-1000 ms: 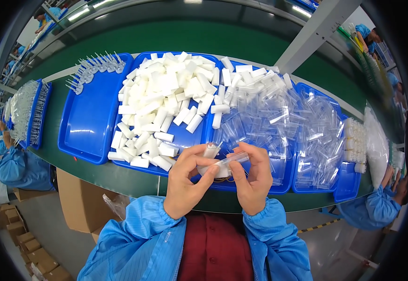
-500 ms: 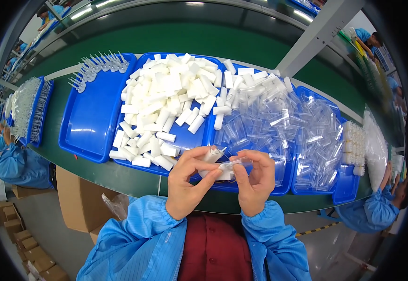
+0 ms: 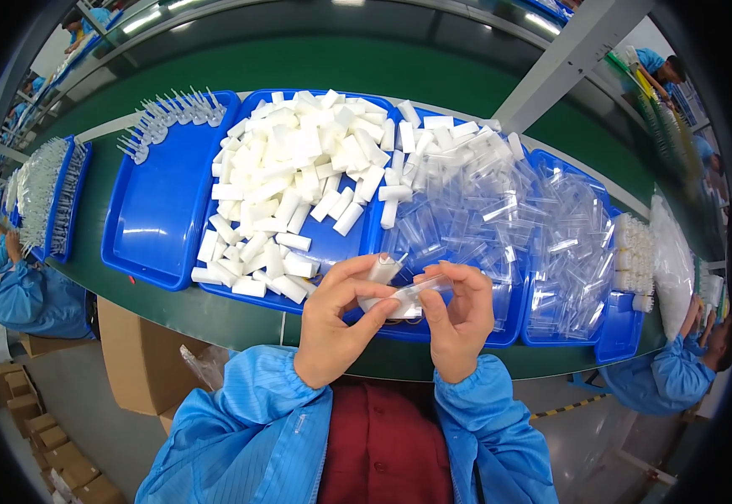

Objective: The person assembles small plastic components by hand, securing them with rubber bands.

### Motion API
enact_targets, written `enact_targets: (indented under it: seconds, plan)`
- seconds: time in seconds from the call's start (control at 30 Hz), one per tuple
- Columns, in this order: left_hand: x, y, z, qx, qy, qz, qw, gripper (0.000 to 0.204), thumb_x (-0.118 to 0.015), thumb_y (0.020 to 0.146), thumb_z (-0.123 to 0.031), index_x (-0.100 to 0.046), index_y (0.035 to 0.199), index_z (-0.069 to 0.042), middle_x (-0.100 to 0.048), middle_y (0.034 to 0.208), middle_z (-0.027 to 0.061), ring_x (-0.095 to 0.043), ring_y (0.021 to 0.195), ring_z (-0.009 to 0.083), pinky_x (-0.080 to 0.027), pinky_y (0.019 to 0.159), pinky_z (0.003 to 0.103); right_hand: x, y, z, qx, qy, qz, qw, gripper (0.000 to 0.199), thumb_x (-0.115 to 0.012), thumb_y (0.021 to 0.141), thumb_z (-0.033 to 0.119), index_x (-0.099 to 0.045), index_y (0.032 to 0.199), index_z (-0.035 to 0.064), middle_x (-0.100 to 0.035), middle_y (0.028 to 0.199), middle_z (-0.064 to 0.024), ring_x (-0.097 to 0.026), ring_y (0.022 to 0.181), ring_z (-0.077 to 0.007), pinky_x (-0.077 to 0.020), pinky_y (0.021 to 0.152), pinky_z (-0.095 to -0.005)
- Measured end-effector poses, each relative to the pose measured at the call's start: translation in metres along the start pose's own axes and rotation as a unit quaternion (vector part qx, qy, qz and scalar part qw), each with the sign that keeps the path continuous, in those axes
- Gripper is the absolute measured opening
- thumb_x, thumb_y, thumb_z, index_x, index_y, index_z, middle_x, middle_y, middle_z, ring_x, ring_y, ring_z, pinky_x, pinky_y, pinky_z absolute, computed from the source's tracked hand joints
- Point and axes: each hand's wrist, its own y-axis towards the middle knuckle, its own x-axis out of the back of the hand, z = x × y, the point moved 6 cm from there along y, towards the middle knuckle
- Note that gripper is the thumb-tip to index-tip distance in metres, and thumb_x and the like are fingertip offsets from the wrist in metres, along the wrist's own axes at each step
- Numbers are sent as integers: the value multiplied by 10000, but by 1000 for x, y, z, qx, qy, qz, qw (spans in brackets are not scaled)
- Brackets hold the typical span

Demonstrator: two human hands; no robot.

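Observation:
My left hand pinches a white block-like piece between thumb and fingers. A second whitish piece with a thin tip is tucked among the fingers of the same hand. My right hand grips a clear plastic tube whose end meets the white block; how far one sits inside the other is hard to tell. Both hands are close together over the front edge of the trays. Behind them a blue tray holds a heap of white blocks.
Clear tubes and white blocks share another blue tray; more tubes fill a tray to its right. Clear stemmed parts line the far edge of the left tray. A metal post rises behind. Co-workers sit at both sides.
The white block and clear tube stay together between my hands, with a small shift of the fingers. The whole view has moved slightly, so the trays appear a little further left.

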Motion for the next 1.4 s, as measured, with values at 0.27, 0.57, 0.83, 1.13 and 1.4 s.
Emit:
enact_targets:
  seconds: [0.27, 0.57, 0.83, 1.13, 1.4]
  plan:
    - [-4, -3, -3, -26, -24, -34, 999, 171, -732, 861, 4, -716, 1031, -9, -566, 1326, 135, -616, 1134, 215, -547, 855, 288, 0, 4, 6, 66, -79, 6, 995, 329, -734, 871, 27, -579, 1161, 23, -648, 1135, -125, -585, 1074, -225, -429, 1018, -366]
    - [2, 0, -3, -13, -30, -59, 998, 212, -712, 880, 19, -720, 1091, 1, -552, 1333, 133, -611, 1158, 217, -551, 893, 281, -2, 12, 12, 53, -125, 26, 990, 273, -727, 883, 54, -638, 1139, 24, -676, 1127, -110, -612, 1070, -254, -443, 991, -363]
    - [1, -4, -5, -7, 11, -48, 999, 273, -678, 917, -6, -706, 1187, -29, -521, 1365, 128, -593, 1187, 227, -528, 897, 276, -13, 23, 24, 117, -230, 109, 960, 451, -742, 851, 89, -603, 1275, 30, -602, 1279, -147, -566, 1152, -297, -428, 1000, -376]
    - [-6, -5, -20, -51, 68, 11, 996, 350, -511, 1028, -121, -573, 1350, -2, -375, 1492, 174, -392, 1389, 309, -345, 1120, 373, -34, 8, 37, 228, -477, 106, 842, 984, -862, 689, 279, -351, 1494, 39, -447, 1445, -142, -438, 1344, -321, -292, 1125, -525]
    - [-12, -7, -18, -38, 48, 39, 997, 355, -560, 1001, -96, -583, 1347, -23, -405, 1465, 185, -446, 1324, 308, -428, 1037, 362, -28, 13, 42, 260, -512, 110, 812, 944, -856, 692, 297, -384, 1470, 47, -477, 1425, -131, -458, 1332, -319, -288, 1133, -526]
